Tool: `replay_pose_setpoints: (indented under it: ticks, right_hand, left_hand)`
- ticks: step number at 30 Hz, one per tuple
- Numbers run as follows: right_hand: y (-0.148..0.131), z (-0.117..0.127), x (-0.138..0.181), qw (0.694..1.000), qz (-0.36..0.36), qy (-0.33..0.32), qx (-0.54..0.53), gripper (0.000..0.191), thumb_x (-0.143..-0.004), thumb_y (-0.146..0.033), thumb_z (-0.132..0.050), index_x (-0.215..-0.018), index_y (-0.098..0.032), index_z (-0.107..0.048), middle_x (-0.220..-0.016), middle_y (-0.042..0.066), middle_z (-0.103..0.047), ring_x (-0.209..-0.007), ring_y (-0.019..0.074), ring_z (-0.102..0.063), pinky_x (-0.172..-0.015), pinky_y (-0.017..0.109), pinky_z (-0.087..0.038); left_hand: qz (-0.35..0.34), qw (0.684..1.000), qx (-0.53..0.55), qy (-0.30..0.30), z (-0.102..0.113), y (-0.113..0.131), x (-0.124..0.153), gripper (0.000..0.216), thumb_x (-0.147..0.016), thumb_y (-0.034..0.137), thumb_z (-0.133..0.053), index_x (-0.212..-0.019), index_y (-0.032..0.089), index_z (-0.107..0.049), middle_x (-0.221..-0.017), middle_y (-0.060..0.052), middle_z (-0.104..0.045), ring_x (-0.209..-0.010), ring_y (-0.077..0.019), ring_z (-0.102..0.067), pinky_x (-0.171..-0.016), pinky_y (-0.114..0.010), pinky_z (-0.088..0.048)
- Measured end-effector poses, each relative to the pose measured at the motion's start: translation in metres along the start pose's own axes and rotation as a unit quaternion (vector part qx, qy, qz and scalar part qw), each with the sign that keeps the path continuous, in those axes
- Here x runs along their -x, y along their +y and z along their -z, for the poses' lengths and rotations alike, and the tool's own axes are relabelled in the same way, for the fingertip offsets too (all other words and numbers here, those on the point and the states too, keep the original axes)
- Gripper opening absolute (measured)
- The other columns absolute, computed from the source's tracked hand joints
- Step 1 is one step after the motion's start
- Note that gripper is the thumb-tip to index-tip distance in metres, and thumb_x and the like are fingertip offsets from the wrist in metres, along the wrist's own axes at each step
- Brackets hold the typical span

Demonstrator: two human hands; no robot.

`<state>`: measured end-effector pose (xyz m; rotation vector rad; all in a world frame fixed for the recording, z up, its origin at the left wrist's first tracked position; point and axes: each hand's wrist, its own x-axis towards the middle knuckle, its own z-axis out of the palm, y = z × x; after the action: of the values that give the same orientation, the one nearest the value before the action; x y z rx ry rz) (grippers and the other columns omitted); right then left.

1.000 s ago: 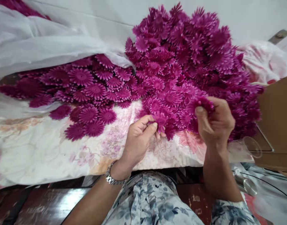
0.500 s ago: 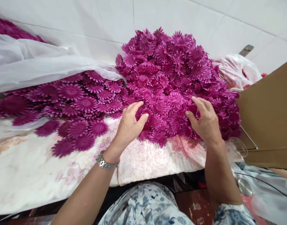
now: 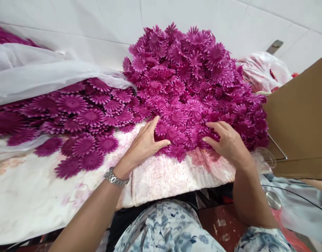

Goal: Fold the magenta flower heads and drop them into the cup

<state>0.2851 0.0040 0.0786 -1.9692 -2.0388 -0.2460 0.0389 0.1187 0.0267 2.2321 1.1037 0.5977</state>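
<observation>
No text, label, brand, number or sign could be read anywhere in the view. The brown cardboard box (image 3: 300, 115) to the right of the heap of magenta fabric flowers (image 3: 192, 87) showed a plain face, the wristwatch (image 3: 114, 177) was turned dial-down, and the cloth beneath the heap carried only a floral print.

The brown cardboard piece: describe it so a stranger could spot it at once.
Start at the big heap of magenta fabric flower heads on the floral-print cloth. Look right of the heap, beyond the right hand. The flat brown cardboard panel stands there at the frame edge, the only plain brown, straight-edged thing around.
</observation>
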Motion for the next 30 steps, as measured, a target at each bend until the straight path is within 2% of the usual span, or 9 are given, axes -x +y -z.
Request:
replay_pose_setpoints:
  ticks: [5,8,11,14,18,20,24,27,30]
  right_hand:
    - [-0.001,-0.009,0.012,0.99,0.021,-0.067,0.121,0.019,-0.083,-0.02,-0.052,-0.098,-0.016,-0.064,-0.086,0.009,-0.067,-0.085,0.0262,-0.061,-0.083,0.043,-0.045]
    - [0.004,-0.007,0.006,0.998,-0.001,0.026,0.051,0.021,-0.083,-0.012,-0.046,-0.092,-0.015,-0.064,-0.086,0.008,-0.068,-0.083,0.0212,-0.062,-0.08,0.034,-0.047]
    - [0.01,0.002,-0.01,0.989,-0.043,0.14,-0.036,0.016,-0.085,-0.019,-0.05,-0.093,-0.018,-0.063,-0.087,0.005,-0.069,-0.077,0.0167,-0.063,-0.073,0.028,-0.049]
    - [0.013,0.008,-0.028,0.98,-0.064,0.177,-0.068,0.019,-0.087,-0.026,-0.051,-0.099,-0.019,-0.063,-0.087,0.004,-0.068,-0.073,0.0152,-0.062,-0.072,0.028,-0.05]
    - [0.016,0.005,-0.034,0.989,-0.052,0.116,-0.076,0.041,-0.088,-0.037,-0.051,-0.124,-0.019,-0.052,-0.111,0.01,-0.061,-0.082,0.0171,-0.062,-0.081,0.034,-0.052]
    - [0.015,0.0,-0.029,0.993,-0.045,0.074,-0.083,0.058,-0.083,-0.042,-0.057,-0.135,-0.021,-0.041,-0.123,0.012,-0.053,-0.1,0.0219,-0.06,-0.089,0.039,-0.05]
    - [0.009,-0.016,-0.026,0.995,-0.018,-0.029,-0.093,0.103,-0.067,-0.042,-0.075,-0.147,-0.026,-0.012,-0.15,0.015,-0.021,-0.14,0.033,-0.022,-0.108,0.051,-0.034]
    - [0.005,-0.03,-0.034,0.988,-0.034,-0.08,-0.124,0.122,-0.06,-0.036,-0.08,-0.147,-0.028,0.005,-0.155,0.014,0.003,-0.143,0.0352,-0.003,-0.109,0.053,-0.03]
    - [0.001,-0.044,-0.047,0.977,-0.056,-0.119,-0.168,0.125,-0.058,-0.035,-0.079,-0.146,-0.029,0.01,-0.154,0.015,0.005,-0.142,0.0376,-0.013,-0.107,0.052,-0.033]
  left_hand:
    - [-0.012,0.999,-0.035,0.017,-0.001,0.002,0.005,0.076,-0.079,0.044,-0.057,-0.142,0.015,-0.028,-0.145,-0.013,-0.039,-0.134,-0.0262,-0.036,-0.111,-0.041,-0.028]
    - [-0.014,0.999,-0.04,0.026,-0.002,0.003,0.005,0.07,-0.081,0.043,-0.055,-0.14,0.012,-0.033,-0.143,-0.014,-0.042,-0.132,-0.0258,-0.038,-0.111,-0.041,-0.029]
    - [-0.009,0.999,-0.039,0.031,-0.003,0.002,0.003,0.073,-0.079,0.043,-0.056,-0.141,0.012,-0.031,-0.144,-0.014,-0.041,-0.133,-0.0255,-0.037,-0.111,-0.04,-0.029]
    - [0.001,0.999,-0.049,0.019,-0.004,0.001,0.001,0.082,-0.077,0.046,-0.058,-0.143,0.012,-0.025,-0.147,-0.015,-0.035,-0.136,-0.0261,-0.033,-0.111,-0.04,-0.028]
    - [0.013,0.997,-0.07,0.008,-0.004,-0.001,0.002,0.093,-0.073,0.048,-0.062,-0.146,0.014,-0.016,-0.151,-0.016,-0.028,-0.138,-0.0286,-0.028,-0.111,-0.043,-0.027]
    - [0.021,0.996,-0.084,0.002,-0.002,-0.001,0.004,0.1,-0.071,0.049,-0.065,-0.147,0.017,-0.009,-0.153,-0.016,-0.023,-0.139,-0.031,-0.026,-0.11,-0.046,-0.028]
    - [0.021,0.995,-0.099,-0.014,-0.001,0.004,0.005,0.111,-0.066,0.049,-0.07,-0.148,0.023,0.002,-0.155,-0.016,-0.016,-0.139,-0.0361,-0.022,-0.108,-0.051,-0.029]
    - [0.022,0.995,-0.093,-0.023,-0.001,0.012,0.0,0.112,-0.067,0.046,-0.07,-0.147,0.026,0.005,-0.154,-0.016,-0.017,-0.137,-0.0374,-0.026,-0.105,-0.051,-0.033]
    - [0.019,0.996,-0.075,-0.039,-0.004,0.018,-0.009,0.114,-0.066,0.043,-0.072,-0.147,0.026,0.007,-0.153,-0.017,-0.017,-0.136,-0.0384,-0.03,-0.1,-0.049,-0.039]
